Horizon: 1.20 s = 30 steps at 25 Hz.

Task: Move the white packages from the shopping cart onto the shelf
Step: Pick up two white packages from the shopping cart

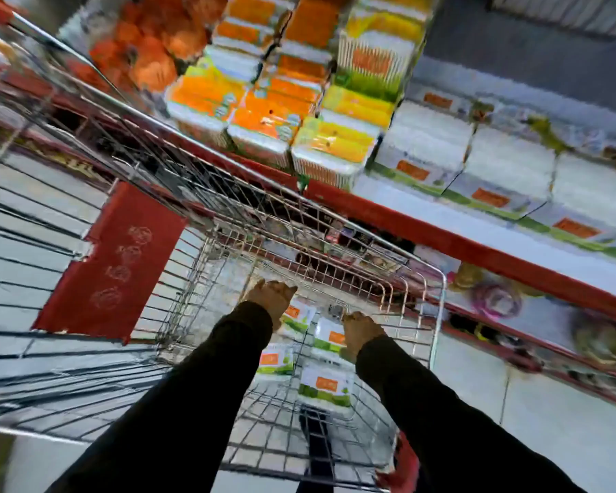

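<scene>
While both dark-sleeved arms reach down into the wire shopping cart (431, 279) at lower centre of the frame, the left hand (272, 302) rests on one white package (297, 317) and the right hand (361, 332) on another white package (329, 338); whether the fingers grip cannot be told through blur. Two further white packages (325, 385) lie nearer in the basket. On the red-edged shelf (441, 236), upper right: matching white packs (505, 172); upper centre: orange and yellow packs (260, 115).

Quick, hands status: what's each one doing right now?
Left hand: down in the shopping cart on a white package; grip cannot be told.
Right hand: on another white package; grip cannot be told.
</scene>
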Available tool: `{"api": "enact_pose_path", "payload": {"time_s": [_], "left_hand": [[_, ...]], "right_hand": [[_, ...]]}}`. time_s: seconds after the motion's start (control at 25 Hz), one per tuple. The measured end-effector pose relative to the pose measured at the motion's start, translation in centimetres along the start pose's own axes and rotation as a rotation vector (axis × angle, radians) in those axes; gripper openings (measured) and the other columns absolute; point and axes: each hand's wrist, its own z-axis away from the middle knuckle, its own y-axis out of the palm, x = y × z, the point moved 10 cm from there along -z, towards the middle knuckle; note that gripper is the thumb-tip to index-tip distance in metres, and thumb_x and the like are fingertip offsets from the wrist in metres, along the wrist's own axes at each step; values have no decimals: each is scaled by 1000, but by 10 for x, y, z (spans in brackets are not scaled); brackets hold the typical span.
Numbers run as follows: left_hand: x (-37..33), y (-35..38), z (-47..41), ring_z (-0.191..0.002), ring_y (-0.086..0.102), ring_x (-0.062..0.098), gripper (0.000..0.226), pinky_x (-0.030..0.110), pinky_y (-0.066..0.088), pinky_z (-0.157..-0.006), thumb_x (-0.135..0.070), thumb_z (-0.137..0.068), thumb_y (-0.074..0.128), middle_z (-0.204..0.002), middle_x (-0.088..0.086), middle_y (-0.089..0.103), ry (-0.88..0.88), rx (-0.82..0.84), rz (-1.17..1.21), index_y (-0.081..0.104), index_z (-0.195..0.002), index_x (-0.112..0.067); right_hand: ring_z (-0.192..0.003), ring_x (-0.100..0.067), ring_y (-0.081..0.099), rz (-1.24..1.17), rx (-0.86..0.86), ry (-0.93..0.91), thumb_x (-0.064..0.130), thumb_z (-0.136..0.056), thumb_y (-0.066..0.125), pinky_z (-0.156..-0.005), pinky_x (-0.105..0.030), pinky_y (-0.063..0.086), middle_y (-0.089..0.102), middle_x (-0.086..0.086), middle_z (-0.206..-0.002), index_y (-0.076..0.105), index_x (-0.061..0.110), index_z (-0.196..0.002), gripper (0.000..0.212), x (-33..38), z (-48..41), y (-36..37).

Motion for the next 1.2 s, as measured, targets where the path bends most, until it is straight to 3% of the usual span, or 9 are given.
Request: {"api": "enact_pose_path", "payload": {"time_s": [0.2,0.4,0.56,0.68,0.88,1.08,1.2], "left_hand": [[-5,17,-35,-154,10,29,94,50,10,-125,-37,-89,66,-166,8,8,47,29,-153,5,-158,-18],[-2,11,-42,-141,36,28,79,43,24,-122,-36,-84,71,-152,10,36,45,-62,-116,29,-147,-12],[3,-9,-29,-112,63,29,65,38,51,-94,-34,-84,73,-122,11,65,35,-121,-35,39,-133,-8],[8,-16,-16,-97,70,30,65,38,57,-77,-31,-82,75,-108,11,70,9,-121,31,38,-131,-10],[11,-35,37,-110,65,25,55,37,57,-91,-26,-83,75,-123,6,65,-49,-171,123,50,-131,-19],[16,-88,119,-116,62,22,41,35,55,-95,-25,-87,66,-130,1,62,-112,-303,197,56,-127,-25],[11,-136,169,-117,62,22,41,35,55,-94,-26,-90,63,-130,4,62,-141,-388,172,55,-129,-24]], "right_hand": [[-132,-32,45,84,0,12,18,-79,79,-104,-42,47,43,-13,-145,40,5,-142,75,-5,-23,18],[-123,-31,54,66,-65,8,11,-74,81,-92,-40,52,46,-12,-138,38,6,-139,78,-10,-29,15],[-103,-32,66,-47,-99,27,16,-78,79,-73,-34,51,61,-11,-120,37,9,-131,68,-14,-28,-1],[-102,-31,67,-81,-120,31,20,-82,78,-72,-33,49,66,-12,-118,31,11,-139,75,-12,-17,-17],[-117,-29,62,-95,-181,20,19,-84,77,-93,-37,53,63,-9,-128,57,17,-130,50,-5,33,-51],[-107,-26,67,-156,-270,49,25,-79,82,-88,-34,56,69,-7,-118,66,14,-118,44,-2,110,-101],[-112,-24,66,-215,-362,41,22,-76,84,-91,-33,54,70,-4,-122,67,21,-122,49,-9,162,-134]]}}
